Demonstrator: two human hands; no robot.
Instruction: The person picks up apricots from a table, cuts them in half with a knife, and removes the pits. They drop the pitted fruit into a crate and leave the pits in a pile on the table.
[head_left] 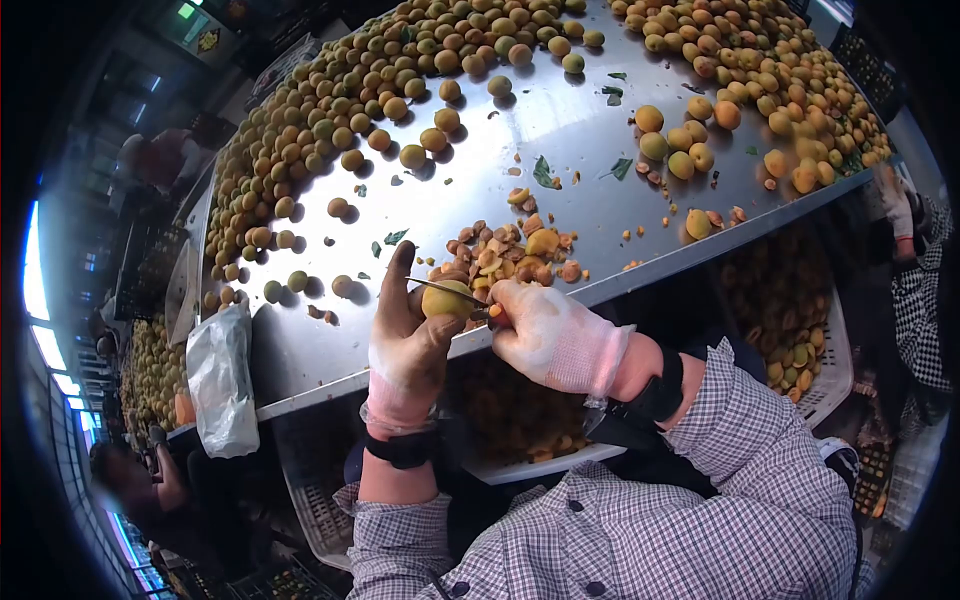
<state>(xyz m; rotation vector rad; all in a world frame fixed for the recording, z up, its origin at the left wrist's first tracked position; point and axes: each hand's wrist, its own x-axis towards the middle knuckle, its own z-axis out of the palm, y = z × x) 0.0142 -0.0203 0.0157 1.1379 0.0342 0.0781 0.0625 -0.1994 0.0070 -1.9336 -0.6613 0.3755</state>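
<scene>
In L hand (406, 342), yel-grn fruit (446, 301) sits btwn fingers (398, 268), knife (428, 285) across it.

Round yellow-green fruit (445, 304), thin knife (446, 290), slantwise across it

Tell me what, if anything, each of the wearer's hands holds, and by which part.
The left hand holds a fruit around its sides; the right hand grips a knife at the handle end, its blade across the fruit.

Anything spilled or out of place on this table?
Green leaf scraps lie loose on the metal table, odd among the fruit. A crumpled plastic bag hangs over its near-left corner, looking like a stray.
</scene>
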